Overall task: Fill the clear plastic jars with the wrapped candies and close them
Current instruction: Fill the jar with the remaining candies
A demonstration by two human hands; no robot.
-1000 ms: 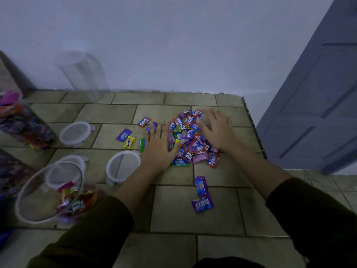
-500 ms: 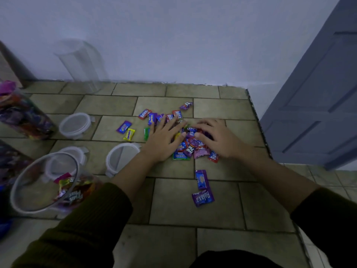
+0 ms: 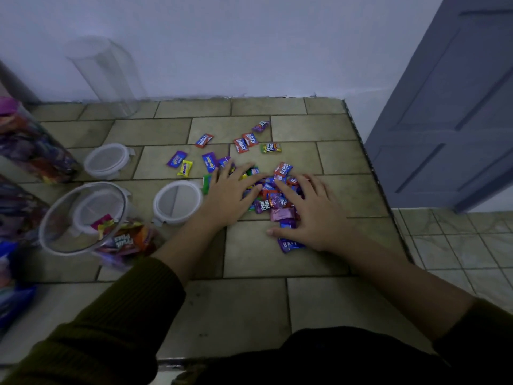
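Note:
A heap of wrapped candies (image 3: 273, 202) lies on the tiled counter (image 3: 255, 301). My left hand (image 3: 229, 195) lies flat on the heap's left side, fingers spread. My right hand (image 3: 311, 215) presses flat on its right side, covering some pieces. Loose candies (image 3: 245, 144) are scattered beyond the hands. An open clear jar (image 3: 83, 218) lies on its side at the left with a few candies inside. An empty clear jar (image 3: 107, 76) stands by the back wall. White lids (image 3: 177, 202) (image 3: 107, 161) lie on the counter.
Filled jars (image 3: 30, 145) stand along the left edge. A blue packet (image 3: 14, 301) lies at the near left. The counter's right edge (image 3: 372, 168) drops to a lower tiled floor beside a grey-blue door (image 3: 455, 107).
Both hands have swept toward me and together, bunching the candies into a tighter heap. A few candies were left behind at the far side.

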